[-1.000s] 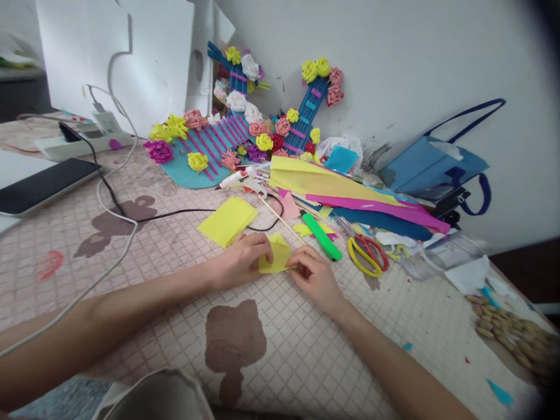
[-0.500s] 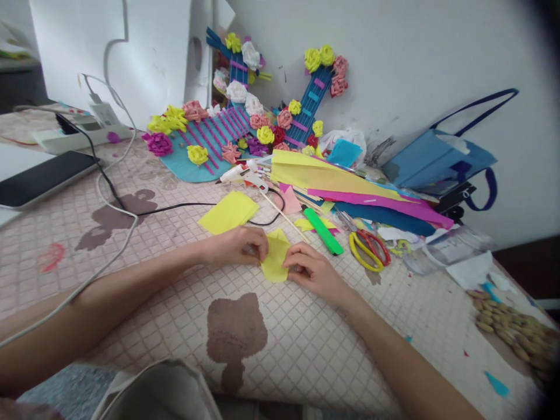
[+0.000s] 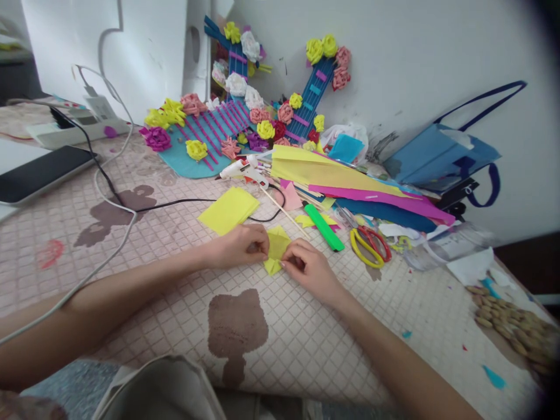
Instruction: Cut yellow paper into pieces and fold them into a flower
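Note:
A small piece of yellow crepe paper [image 3: 277, 244] lies between my hands, its near edge folded and creased. My left hand [image 3: 245, 245] pinches its left side, thumb and forefinger together. On the right side, the fingers of my right hand [image 3: 310, 266] pinch the folded near corner. Just behind my left hand is a stack of yellow paper squares [image 3: 229, 211]. A thin wooden stick [image 3: 284, 213] and a green box cutter [image 3: 324, 226] lie beyond my right hand.
Yellow-handled scissors [image 3: 366, 248] and paper rolls [image 3: 350, 175] lie to the right. A white glue gun [image 3: 245, 169] sits before a flower-covered blue guitar shape [image 3: 184, 160]. A white cable [image 3: 114, 248] crosses my left forearm. Peanuts [image 3: 503, 321] lie far right.
The near edge of the yellow paper has been folded over into a creased, pointed shape. Both hands remain on it, with the fingers slightly shifted. The view has shifted a little.

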Demonstrator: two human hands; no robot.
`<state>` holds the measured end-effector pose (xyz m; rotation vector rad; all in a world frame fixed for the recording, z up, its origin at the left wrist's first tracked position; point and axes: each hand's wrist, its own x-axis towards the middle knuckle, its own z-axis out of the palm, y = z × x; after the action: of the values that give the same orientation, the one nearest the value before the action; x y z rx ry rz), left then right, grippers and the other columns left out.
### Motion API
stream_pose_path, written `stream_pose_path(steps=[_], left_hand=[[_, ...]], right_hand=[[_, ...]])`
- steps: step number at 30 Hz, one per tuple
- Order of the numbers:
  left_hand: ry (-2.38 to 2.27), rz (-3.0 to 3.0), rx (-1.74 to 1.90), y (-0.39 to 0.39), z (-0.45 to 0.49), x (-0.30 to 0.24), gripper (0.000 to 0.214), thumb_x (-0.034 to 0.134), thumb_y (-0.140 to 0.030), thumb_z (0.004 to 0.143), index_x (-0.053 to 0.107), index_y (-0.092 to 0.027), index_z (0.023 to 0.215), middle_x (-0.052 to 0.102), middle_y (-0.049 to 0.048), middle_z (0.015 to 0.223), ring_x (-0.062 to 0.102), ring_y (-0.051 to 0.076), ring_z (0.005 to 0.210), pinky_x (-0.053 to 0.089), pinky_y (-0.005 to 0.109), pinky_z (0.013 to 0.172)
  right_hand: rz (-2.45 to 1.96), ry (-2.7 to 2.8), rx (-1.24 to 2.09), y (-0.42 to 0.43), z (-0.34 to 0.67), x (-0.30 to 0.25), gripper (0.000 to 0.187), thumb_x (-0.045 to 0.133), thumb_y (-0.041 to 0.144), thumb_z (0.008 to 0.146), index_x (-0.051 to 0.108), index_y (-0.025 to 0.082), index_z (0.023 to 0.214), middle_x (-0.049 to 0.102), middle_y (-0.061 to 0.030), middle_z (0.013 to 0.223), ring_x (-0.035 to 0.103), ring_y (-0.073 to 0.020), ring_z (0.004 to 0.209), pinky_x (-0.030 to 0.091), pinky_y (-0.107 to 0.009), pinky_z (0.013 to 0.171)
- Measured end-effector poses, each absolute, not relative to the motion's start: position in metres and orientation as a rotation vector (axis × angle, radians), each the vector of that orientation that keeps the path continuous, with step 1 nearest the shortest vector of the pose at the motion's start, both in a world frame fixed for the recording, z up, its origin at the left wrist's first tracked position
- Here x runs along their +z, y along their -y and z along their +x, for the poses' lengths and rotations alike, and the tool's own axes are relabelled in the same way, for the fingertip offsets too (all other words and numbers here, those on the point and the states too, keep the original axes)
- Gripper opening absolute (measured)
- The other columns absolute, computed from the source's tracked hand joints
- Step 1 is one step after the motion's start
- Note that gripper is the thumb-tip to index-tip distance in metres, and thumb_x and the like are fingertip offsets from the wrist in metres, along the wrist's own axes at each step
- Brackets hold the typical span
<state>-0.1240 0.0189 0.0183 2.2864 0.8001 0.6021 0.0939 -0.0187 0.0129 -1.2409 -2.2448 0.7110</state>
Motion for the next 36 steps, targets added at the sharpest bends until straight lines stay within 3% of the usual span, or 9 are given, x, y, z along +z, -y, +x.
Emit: stream_pose_path(steps=[36], left_hand=[[-1.192,2.403,0.634,-0.003,-0.112,0.011,0.005,0.058,-0.016,0.072,0.056,-0.015,0.068,0.054,0.0066,0.089,0.050,0.020,0.088,0.042,0.033,0.078]], right_hand=[[-1.383,2.224,0.518,0.027,0.081,0.014,0.008,0.055,0.015,0.079,0.051,0.020,0.073,0.053,-0.0009,0.080,0.053,-0.0153,0.073,0.040,-0.027,0.063]])
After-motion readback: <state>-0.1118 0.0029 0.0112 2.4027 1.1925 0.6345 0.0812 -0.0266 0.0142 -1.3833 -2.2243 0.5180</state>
